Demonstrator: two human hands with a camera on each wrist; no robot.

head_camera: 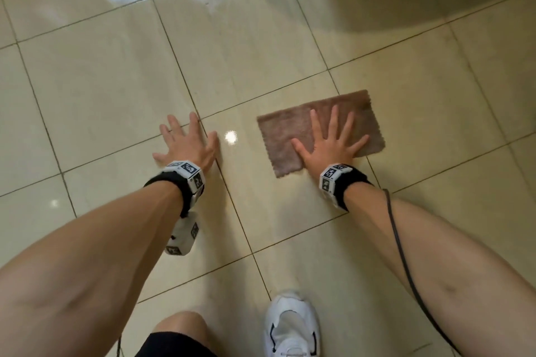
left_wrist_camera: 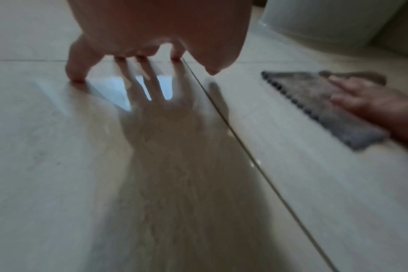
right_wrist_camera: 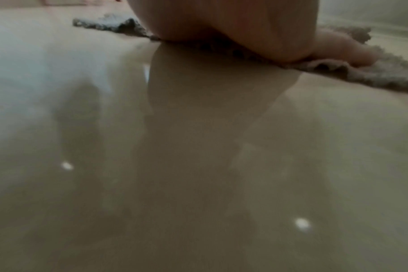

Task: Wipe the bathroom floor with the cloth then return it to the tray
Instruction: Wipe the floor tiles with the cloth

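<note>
- Head view: right hand point(head_camera: 326, 140) flat on brown cloth point(head_camera: 278, 139), fingers straight and spread; left hand point(head_camera: 185, 140) splayed on bare tile floor point(head_camera: 101, 81), well apart from cloth.
- Left wrist view: fingertips point(left_wrist_camera: 76, 78) touching floor (glossy, reflecting); cloth point(left_wrist_camera: 310, 95) at right under right hand point(left_wrist_camera: 361, 99).
- Right wrist view: blurred; palm point(right_wrist_camera: 233, 25) pressing cloth point(right_wrist_camera: 384, 73) edge.

- The head view is bright and mostly sharp; the glossy beige tiled floor point(head_camera: 95, 72) throws back overhead glare — a round spot and pale patches.
- Tile lines bow toward the edges.
- Both wrist views are dim, soft and motion-blurred — the right one worst.
- Soft shadows and reflections lie under the arms.
</note>
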